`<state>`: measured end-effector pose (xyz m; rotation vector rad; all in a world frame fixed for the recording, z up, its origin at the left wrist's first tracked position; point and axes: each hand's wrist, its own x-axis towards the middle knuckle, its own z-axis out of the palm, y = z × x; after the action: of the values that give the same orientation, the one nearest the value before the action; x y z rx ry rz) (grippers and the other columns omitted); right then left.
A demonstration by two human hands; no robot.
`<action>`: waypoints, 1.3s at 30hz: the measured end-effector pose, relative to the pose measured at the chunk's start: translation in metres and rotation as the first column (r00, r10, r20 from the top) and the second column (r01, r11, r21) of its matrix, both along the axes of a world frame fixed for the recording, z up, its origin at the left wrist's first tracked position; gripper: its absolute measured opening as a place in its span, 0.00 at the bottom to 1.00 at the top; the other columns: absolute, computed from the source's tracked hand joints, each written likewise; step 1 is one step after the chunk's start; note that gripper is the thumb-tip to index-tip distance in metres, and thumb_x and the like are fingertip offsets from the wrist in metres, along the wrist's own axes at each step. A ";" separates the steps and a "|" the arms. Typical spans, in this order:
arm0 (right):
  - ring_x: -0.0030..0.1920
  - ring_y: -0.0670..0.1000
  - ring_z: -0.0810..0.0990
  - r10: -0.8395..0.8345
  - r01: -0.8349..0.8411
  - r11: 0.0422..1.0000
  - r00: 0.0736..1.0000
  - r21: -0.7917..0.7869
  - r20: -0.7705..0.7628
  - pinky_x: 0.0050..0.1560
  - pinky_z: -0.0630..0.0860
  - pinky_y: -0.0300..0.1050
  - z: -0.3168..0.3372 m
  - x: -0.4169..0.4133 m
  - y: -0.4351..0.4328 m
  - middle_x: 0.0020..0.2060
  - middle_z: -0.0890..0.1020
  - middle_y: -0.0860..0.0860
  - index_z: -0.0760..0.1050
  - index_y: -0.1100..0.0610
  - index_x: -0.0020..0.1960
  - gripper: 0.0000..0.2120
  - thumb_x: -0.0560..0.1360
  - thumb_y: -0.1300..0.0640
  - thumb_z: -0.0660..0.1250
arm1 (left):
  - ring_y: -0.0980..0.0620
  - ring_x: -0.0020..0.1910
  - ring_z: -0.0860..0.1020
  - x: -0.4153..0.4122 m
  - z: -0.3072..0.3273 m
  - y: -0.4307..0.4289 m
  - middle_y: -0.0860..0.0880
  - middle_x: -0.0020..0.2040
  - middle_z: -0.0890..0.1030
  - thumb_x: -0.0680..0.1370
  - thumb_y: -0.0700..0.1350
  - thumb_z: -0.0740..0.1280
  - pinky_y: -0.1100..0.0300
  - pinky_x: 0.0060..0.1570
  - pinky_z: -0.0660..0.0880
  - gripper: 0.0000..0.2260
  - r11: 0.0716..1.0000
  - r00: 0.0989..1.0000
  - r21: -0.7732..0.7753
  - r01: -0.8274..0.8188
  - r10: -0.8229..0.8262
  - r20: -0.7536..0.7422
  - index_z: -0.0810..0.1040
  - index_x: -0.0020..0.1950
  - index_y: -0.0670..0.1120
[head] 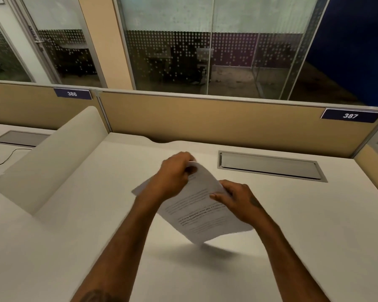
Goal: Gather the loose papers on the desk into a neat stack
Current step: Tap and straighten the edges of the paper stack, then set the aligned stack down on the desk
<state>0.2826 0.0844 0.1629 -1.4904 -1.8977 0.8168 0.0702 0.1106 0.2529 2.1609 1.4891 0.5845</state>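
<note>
A bundle of printed white papers hangs tilted above the white desk, casting a shadow below. My left hand grips the bundle's far top corner, which curls over my fingers. My right hand pinches its right edge, thumb on the printed face. One sheet corner sticks out to the left behind my left wrist; whether it lies on the desk or belongs to the bundle I cannot tell.
A grey cable hatch is set into the desk behind the papers. A curved white side divider stands at the left, a tan partition with label 387 at the back. A cable lies on the neighbouring desk.
</note>
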 end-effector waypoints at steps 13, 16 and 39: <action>0.45 0.54 0.87 -0.281 0.200 0.960 0.720 -0.198 -0.634 0.41 0.85 0.46 -0.011 0.002 -0.023 0.47 0.88 0.51 0.84 0.45 0.49 0.07 0.76 0.47 0.68 | 0.40 0.70 0.76 -0.040 -0.080 -0.039 0.48 0.74 0.74 0.66 0.58 0.78 0.37 0.61 0.79 0.44 0.950 0.734 -0.242 -0.197 0.306 0.606 0.61 0.78 0.58; 0.45 0.53 0.87 -0.268 0.183 0.963 0.708 -0.197 -0.654 0.38 0.83 0.40 -0.016 -0.003 -0.025 0.47 0.88 0.50 0.84 0.42 0.49 0.07 0.75 0.46 0.68 | 0.41 0.54 0.86 -0.033 -0.105 -0.045 0.50 0.54 0.88 0.71 0.52 0.75 0.49 0.49 0.85 0.15 0.938 0.617 -0.328 -0.116 0.326 0.716 0.84 0.57 0.55; 0.62 0.50 0.81 -0.343 0.180 0.892 0.867 -0.414 -0.362 0.63 0.76 0.42 -0.160 0.003 -0.052 0.58 0.84 0.49 0.77 0.55 0.66 0.13 0.82 0.59 0.63 | 0.56 0.57 0.80 -0.009 -0.256 -0.090 0.57 0.56 0.82 0.85 0.46 0.62 0.67 0.47 0.74 0.08 0.767 0.542 -0.551 -0.329 0.631 0.556 0.73 0.56 0.61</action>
<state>0.2854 0.0324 0.0033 -1.5804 -1.2235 1.2963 0.0616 0.0206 -0.0034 0.9536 1.5404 1.0745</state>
